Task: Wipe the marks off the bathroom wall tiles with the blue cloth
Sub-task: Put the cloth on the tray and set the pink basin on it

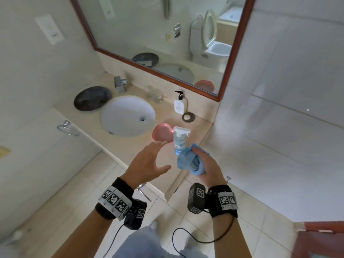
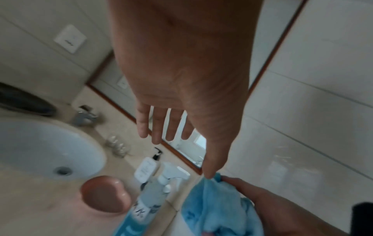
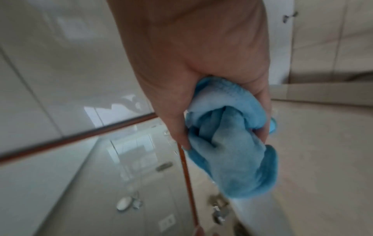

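From the head view, my right hand (image 1: 206, 164) has its fingers curled round the bunched cloth (image 1: 188, 162), holding it in the air over the near corner of the bench (image 1: 130, 144), just in front of the spray bottle (image 1: 179, 139) that stands there beside a pink dish (image 1: 162, 132). My left hand (image 1: 147, 162) hangs empty beside the cloth, fingers spread and straight, reaching toward the bottle or the cloth; I can't say which. The tiled wall (image 1: 290, 101) rises on my right, well apart from the cloth, with one small pale speck on it. I judge this to be the pick-up stage, with no wiping begun.

From the left wrist view, the left hand (image 2: 181, 79) shows its fingers (image 2: 157, 127) apart and straight, holding nothing. The thumb tip sits at the top edge of the cloth (image 2: 214, 207), though I can't tell whether it touches. The bottle (image 2: 149, 194) stands just left of the cloth.

From the right wrist view, the right hand (image 3: 201, 55) clamps the cloth (image 3: 232, 143) in a tight wad, a loose fold hanging below the fingers. The glossy wall (image 3: 50, 71) lies off to the side, not in contact.

Next, I think, I must swing the wad right, find the marks, and press a flat face of cloth on the tile, perhaps spraying first.
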Tool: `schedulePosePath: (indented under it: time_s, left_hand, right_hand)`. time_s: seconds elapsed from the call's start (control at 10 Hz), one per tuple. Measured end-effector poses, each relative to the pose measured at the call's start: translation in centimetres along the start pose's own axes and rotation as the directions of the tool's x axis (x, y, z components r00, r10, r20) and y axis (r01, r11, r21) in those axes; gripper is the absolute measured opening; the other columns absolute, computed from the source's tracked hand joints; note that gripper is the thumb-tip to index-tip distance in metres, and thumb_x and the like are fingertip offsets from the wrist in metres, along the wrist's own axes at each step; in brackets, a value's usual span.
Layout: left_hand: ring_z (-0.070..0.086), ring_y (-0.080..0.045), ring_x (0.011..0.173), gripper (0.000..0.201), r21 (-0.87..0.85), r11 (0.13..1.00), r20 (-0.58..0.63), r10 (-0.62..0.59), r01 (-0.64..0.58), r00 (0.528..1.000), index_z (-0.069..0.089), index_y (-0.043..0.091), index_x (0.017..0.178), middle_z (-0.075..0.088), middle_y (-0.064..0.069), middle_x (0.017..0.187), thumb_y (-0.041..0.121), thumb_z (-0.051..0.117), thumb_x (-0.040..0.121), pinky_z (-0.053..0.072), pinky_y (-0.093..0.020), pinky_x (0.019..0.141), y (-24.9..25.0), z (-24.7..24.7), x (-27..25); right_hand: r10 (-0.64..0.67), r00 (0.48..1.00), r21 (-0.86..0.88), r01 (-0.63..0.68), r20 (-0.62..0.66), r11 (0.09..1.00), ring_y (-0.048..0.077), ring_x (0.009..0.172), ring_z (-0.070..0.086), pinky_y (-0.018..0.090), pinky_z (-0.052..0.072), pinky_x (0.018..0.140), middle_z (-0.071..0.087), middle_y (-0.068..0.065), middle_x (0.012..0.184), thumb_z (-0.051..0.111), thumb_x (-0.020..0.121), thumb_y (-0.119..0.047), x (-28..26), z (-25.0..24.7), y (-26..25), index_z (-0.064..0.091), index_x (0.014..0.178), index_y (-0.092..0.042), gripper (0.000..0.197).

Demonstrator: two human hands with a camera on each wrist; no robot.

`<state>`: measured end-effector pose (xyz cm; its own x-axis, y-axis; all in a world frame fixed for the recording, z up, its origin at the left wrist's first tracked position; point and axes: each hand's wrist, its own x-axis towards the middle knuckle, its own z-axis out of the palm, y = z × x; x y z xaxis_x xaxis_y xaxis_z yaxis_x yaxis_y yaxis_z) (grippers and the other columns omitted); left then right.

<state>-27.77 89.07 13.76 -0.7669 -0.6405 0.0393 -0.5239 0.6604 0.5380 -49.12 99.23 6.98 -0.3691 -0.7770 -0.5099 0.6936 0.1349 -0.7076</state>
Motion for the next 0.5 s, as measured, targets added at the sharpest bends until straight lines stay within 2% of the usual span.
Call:
schedulePosePath:
  time_s: [0.1, 0.2, 0.3, 0.4, 0.5]
  left_hand:
    - [0.053, -0.018, 0.132, 0.088, -0.054, 0.988, 0.041, -0.145, 0.147, 0.989, 0.040, 0.021, 0.158, 0.051, 0.000, 0.150, 0.042, 0.084, 0.085, 0.045, -0.032, 0.109, -3.8, 0.1, -0.7]
    - [0.055, -0.015, 0.125, 0.088, -0.134, 0.969, 0.067, -0.200, 0.207, 0.978, 0.040, 0.023, 0.158, 0.052, 0.003, 0.148, 0.040, 0.085, 0.084, 0.045, -0.030, 0.107, -7.5, -0.1, -0.9]
    - [0.058, -0.006, 0.116, 0.082, -0.267, 0.949, 0.042, -0.163, 0.168, 0.986, 0.046, 0.039, 0.150, 0.055, 0.015, 0.140, 0.042, 0.088, 0.080, 0.050, -0.031, 0.103, -11.3, -1.4, -0.7]
    - [0.056, 0.002, 0.121, 0.071, -0.360, 0.930, -0.033, -0.098, 0.080, 0.995, 0.050, 0.042, 0.141, 0.058, 0.018, 0.134, 0.044, 0.088, 0.080, 0.048, -0.022, 0.104, -15.9, -3.8, -0.2]
    - [0.054, 0.001, 0.124, 0.074, -0.384, 0.922, -0.112, -0.102, 0.052, 0.988, 0.052, 0.030, 0.144, 0.057, 0.016, 0.135, 0.043, 0.088, 0.081, 0.045, -0.018, 0.104, -20.9, -7.5, 0.7]
  right_hand:
    - [0.083, 0.992, -0.139, -0.095, -0.093, 0.986, 0.032, 0.096, 0.074, 0.044, 0.062, 0.085, 0.075, 0.017, 0.103, 0.080, 0.085, -0.032, 1.6, 2.8, 3.6, 0.071, 0.109, -0.004, 0.038]
    - [0.055, 0.999, -0.258, -0.054, -0.003, 0.965, 0.017, 0.062, 0.056, 0.028, 0.044, 0.060, 0.052, 0.009, 0.071, 0.077, 0.087, -0.039, 2.5, 6.9, 5.9, 0.063, 0.083, -0.010, 0.033]
    - [-0.383, 0.901, -0.051, 0.400, 0.203, 0.915, 0.012, 0.050, 0.046, 0.023, 0.042, 0.058, 0.041, 0.006, 0.057, 0.056, 0.104, -0.021, 7.3, 11.8, 7.7, 0.055, 0.069, -0.011, 0.037]
    - [-0.466, 0.828, 0.497, 0.276, 0.311, 0.823, 0.015, 0.057, 0.062, 0.035, 0.052, 0.073, 0.060, 0.010, 0.060, 0.053, 0.101, -0.018, 11.1, 18.3, 9.2, 0.062, 0.072, -0.008, 0.032]
    - [-0.017, 0.986, -0.251, 0.059, 0.168, 0.966, 0.023, 0.093, 0.076, 0.036, 0.059, 0.073, 0.075, 0.017, 0.104, 0.065, 0.103, -0.019, 7.4, 25.6, 8.0, 0.075, 0.107, -0.009, 0.014]
